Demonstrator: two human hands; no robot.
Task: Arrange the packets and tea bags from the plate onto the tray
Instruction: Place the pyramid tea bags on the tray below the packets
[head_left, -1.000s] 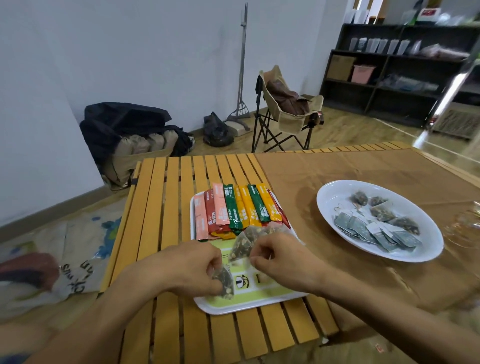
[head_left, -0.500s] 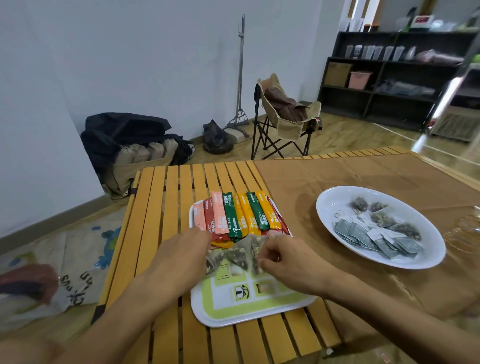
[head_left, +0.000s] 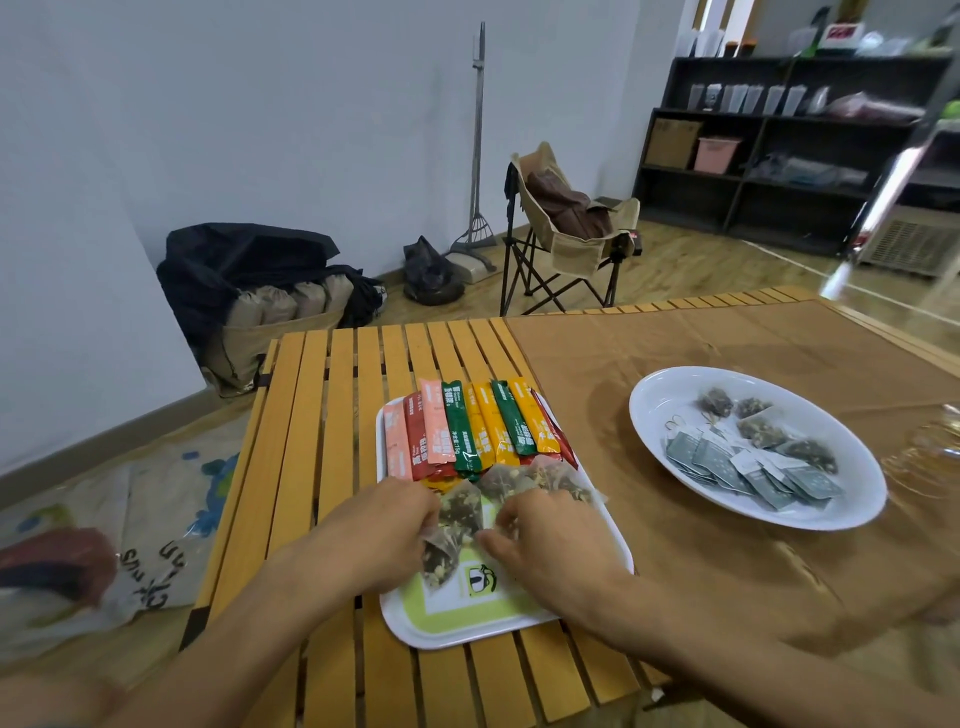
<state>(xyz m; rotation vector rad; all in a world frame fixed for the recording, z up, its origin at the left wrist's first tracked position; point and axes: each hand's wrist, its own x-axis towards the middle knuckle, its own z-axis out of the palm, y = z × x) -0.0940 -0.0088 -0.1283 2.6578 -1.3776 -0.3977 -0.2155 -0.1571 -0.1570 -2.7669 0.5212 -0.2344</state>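
a slatted table is seen, its right part covered by a brown cloth, and on the slats lies a white tray whose near edge sits close to the table's front. on the cloth, well apart from the tray, stands a plate on which grey packets and a few tea bags are left, so the task is judged partly done. a row of sticks is laid across the tray's far half, and mesh bags are lined up just in front of them, touching their near ends. the left hand is curled, with a mesh bag pinched at its fingertips; the right hand is curled over the tray beside that bag, but whether anything is grasped by it cannot be told. the risks are judged as follows: the row of bags could be nudged out of line by either hand, since they lie so close; the sticks could be pushed askew if the bags are pressed back; the thin mesh could be torn or its leaves spilled if pulled between both hands; the tray could be tipped if weight is leaned on its near edge.
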